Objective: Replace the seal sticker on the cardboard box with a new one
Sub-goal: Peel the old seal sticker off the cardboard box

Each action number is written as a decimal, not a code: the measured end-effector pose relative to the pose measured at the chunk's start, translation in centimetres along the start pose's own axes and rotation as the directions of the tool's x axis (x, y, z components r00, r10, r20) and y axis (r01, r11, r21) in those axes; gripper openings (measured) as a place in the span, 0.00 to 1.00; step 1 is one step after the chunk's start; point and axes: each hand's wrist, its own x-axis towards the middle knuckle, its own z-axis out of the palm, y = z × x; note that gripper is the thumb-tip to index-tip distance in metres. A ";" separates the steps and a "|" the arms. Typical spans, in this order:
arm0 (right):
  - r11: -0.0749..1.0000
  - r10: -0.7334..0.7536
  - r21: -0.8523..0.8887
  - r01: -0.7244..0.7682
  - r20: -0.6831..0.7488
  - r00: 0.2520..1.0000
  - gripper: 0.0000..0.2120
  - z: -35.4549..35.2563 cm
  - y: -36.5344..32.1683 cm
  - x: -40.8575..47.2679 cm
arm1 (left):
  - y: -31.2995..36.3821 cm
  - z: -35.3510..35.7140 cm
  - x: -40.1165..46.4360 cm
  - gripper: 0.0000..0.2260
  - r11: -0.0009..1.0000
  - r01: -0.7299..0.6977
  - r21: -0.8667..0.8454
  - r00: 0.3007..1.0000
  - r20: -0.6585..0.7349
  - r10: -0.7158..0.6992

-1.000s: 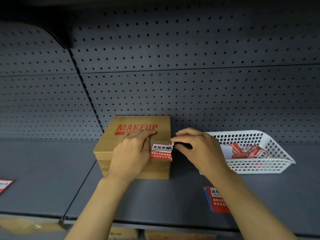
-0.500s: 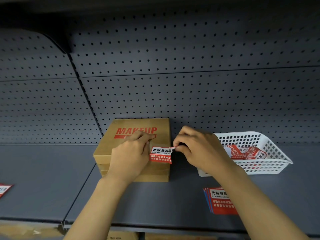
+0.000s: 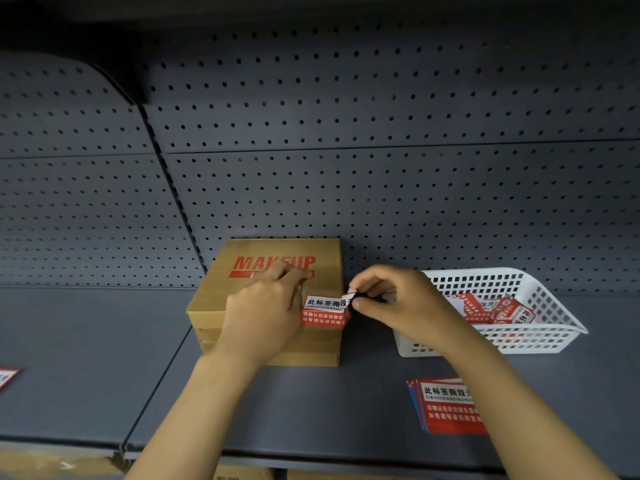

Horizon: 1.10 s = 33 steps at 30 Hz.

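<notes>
A brown cardboard box (image 3: 277, 251) printed MAKEUP in red sits on the grey shelf against the pegboard. A red and white seal sticker (image 3: 323, 311) lies across its right edge. My left hand (image 3: 263, 313) presses flat on the box top, fingers beside the sticker's left end. My right hand (image 3: 394, 303) pinches the sticker's right end, which is curled up off the box edge. A stack of fresh red stickers (image 3: 446, 403) lies on the shelf in front of the basket, partly under my right forearm.
A white plastic basket (image 3: 540, 337) to the right of the box holds several crumpled red stickers. Another sticker (image 3: 7, 375) lies at the far left shelf edge. More cardboard boxes (image 3: 242, 474) show on the shelf below.
My right hand's fingers have lifted and curled the sticker's right end up off the box edge. My left hand stays pressed on the box.
</notes>
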 end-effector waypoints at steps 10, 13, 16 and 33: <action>0.973 0.127 0.191 -0.130 0.026 0.992 0.09 1.3 0.8 -0.3 | 0.0 -0.1 0.1 0.14 1.000 -0.004 0.023 1.000 0.007 0.003; 0.975 0.129 0.180 -0.132 0.030 0.991 0.06 0.9 0.7 -0.5 | 0.0 -0.1 0.1 0.14 1.000 -0.003 0.018 1.000 0.007 0.003; 0.987 0.137 0.071 -0.143 0.084 0.987 0.07 0.5 0.0 -0.8 | 0.0 -0.2 0.1 0.14 1.000 -0.016 0.002 1.000 0.018 0.016; 0.954 0.301 0.027 -0.300 -0.064 0.951 0.08 1.0 -2.3 -1.9 | -0.2 0.0 0.4 0.16 0.999 -0.047 -0.009 0.998 0.031 0.047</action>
